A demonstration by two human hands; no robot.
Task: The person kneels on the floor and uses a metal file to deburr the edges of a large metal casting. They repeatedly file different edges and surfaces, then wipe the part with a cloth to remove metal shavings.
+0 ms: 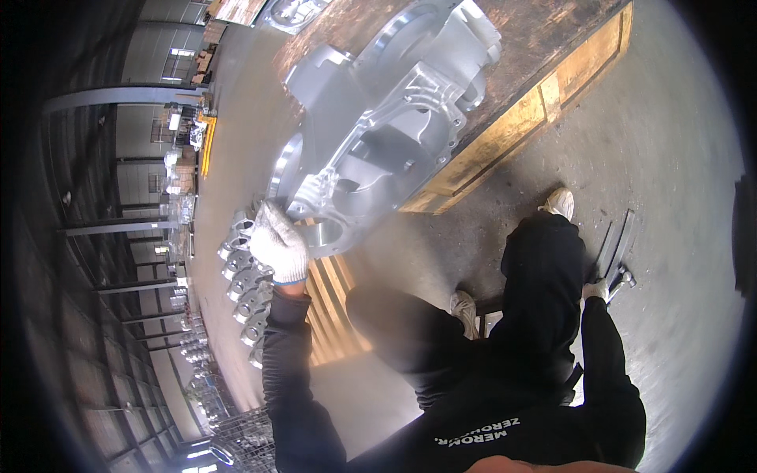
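A large silver metal casting with round bores and webbed pockets lies over a brown wooden crate. Its near end reaches past the crate toward me. My left hand, in a white knit glove, has its fingers closed at the casting's near left corner; the fingertips are partly hidden. Low on my right side, my gloved right hand is closed around long, flat, file-like metal bars. A shorter metal piece with a rounded end sticks out beside them, its kind unclear.
Several smaller grey castings stand in rows left of my left forearm, near a slatted wooden pallet. Part of another silver casting shows at the top. Grey concrete floor extends to the right. My shoes are close to the crate.
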